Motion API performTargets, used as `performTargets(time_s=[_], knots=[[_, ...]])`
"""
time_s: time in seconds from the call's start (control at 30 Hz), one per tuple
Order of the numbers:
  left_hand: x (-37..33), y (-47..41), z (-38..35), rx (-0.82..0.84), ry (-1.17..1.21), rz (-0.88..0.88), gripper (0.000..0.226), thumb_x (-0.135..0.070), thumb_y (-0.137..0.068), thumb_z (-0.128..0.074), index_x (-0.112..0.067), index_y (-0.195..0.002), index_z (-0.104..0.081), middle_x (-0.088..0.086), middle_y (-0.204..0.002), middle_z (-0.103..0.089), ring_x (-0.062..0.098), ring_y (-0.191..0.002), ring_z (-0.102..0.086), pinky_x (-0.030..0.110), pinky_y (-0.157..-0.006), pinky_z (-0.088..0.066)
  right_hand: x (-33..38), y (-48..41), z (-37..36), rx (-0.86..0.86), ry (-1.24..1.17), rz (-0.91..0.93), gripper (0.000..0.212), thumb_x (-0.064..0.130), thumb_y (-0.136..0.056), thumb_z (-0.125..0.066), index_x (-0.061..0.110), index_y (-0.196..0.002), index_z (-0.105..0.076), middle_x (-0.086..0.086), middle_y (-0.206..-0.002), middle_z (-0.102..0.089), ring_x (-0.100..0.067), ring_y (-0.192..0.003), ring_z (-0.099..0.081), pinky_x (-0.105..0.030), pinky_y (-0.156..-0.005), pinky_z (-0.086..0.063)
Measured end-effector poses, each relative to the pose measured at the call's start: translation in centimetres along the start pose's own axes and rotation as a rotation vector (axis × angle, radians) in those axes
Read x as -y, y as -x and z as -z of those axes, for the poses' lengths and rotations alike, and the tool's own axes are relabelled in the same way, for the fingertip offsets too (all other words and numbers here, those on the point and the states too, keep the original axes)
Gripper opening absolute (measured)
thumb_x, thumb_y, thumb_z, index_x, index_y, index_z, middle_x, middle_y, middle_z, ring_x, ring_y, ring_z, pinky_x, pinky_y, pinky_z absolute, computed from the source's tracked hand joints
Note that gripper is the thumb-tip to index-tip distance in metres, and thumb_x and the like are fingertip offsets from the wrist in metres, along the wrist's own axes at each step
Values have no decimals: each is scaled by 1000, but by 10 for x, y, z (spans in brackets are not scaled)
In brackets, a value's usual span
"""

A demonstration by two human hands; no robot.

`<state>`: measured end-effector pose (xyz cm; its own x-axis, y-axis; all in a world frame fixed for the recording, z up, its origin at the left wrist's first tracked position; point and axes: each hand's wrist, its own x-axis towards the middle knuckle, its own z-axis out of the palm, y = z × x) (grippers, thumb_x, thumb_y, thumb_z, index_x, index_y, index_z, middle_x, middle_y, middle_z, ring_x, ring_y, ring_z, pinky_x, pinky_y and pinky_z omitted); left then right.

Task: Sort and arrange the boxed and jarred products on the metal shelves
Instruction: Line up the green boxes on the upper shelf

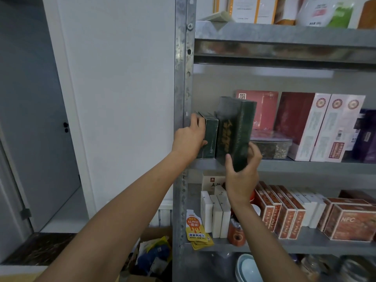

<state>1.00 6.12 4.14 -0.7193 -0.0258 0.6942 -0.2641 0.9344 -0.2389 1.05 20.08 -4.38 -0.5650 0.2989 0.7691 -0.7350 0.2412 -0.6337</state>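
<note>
A tall dark green box (234,131) with gold lettering stands tilted at the left end of the middle metal shelf (305,164). My right hand (242,171) grips its lower end from below, thumb on the front face. Two smaller dark green boxes (209,137) stand upright against the shelf post (183,88). My left hand (190,137) holds them from the left side, fingers over their top edge and thumb on the front.
Behind the green boxes stand a pink box (262,110), a clear lidded tub (270,145) and white-and-red tall boxes (325,127). The shelf below carries white boxes (215,214), orange patterned boxes (284,212) and a yellow pouch (196,228). A white wall is at left.
</note>
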Motion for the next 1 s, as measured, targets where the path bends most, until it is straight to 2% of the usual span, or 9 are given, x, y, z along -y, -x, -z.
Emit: performTargets(time_s=[0.17,0.3,0.37,0.47,0.57,0.67,0.77,0.83,1.0], knots=[[-4,7,14,13,106,12,56,-33,-102,-46,-2,-146,-29,15,-151,-32,30,-91,-67,35,-65,-47,13,23,62,-75,-153,-46,50,32,-90,-61,38,-137,-44,39,-123,-49,9,-112,-53,-11,-81,-51],[-11,36,33,-122,611,39,49,-46,-103,-34,-16,-137,-52,4,-151,-38,23,-111,-60,39,-82,-50,5,18,115,20,-382,-239,37,20,-85,-70,42,-115,-67,14,-119,-68,-6,-110,-64,-17,-81,-55],[-21,59,41,-28,1000,82,53,-58,-98,-29,-24,-115,-66,-11,-124,-61,8,-108,-58,39,-89,-48,1,11,135,189,-470,-330,33,24,-77,-71,40,-106,-73,8,-108,-74,-8,-97,-69,-17,-72,-56],[-32,87,44,303,1349,186,54,-74,-88,-31,-36,-76,-67,-21,-75,-67,-5,-73,-64,28,-75,-48,-3,0,154,445,-481,-416,31,23,-72,-76,34,-101,-77,2,-103,-75,-12,-90,-71,-20,-69,-56],[-36,106,32,510,1418,249,55,-65,-90,-42,-19,-99,-70,-2,-98,-74,12,-90,-70,36,-88,-53,-2,-10,159,546,-389,-461,34,24,-69,-76,34,-102,-77,3,-105,-75,-13,-92,-71,-20,-72,-55],[-39,121,28,505,1449,452,74,-62,-91,-43,7,-105,-65,25,-104,-68,36,-97,-66,50,-98,-45,0,-13,153,508,-308,-558,54,33,-69,-79,41,-121,-66,-4,-122,-68,-16,-108,-66,-29,-89,-53],[-42,132,25,479,1501,685,70,-63,-93,-40,2,-98,-67,25,-109,-68,39,-102,-64,51,-97,-46,-1,-1,149,420,-523,-708,69,28,-74,-73,35,-138,-50,-2,-127,-64,-7,-103,-68,-20,-76,-56],[-42,138,23,430,1538,812,63,-61,-93,-41,-4,-94,-68,19,-103,-71,33,-98,-66,50,-97,-49,-1,12,149,470,-714,-846,73,19,-78,-73,29,-143,-43,-3,-122,-69,-18,-105,-69,-34,-79,-59],[-45,147,18,385,1492,867,56,-62,-93,-41,-9,-92,-61,19,-93,-66,32,-89,-64,52,-91,-49,4,32,142,558,-694,-991,63,10,-66,-75,3,-126,-56,-14,-105,-73,-24,-88,-73,-35,-68,-61]])
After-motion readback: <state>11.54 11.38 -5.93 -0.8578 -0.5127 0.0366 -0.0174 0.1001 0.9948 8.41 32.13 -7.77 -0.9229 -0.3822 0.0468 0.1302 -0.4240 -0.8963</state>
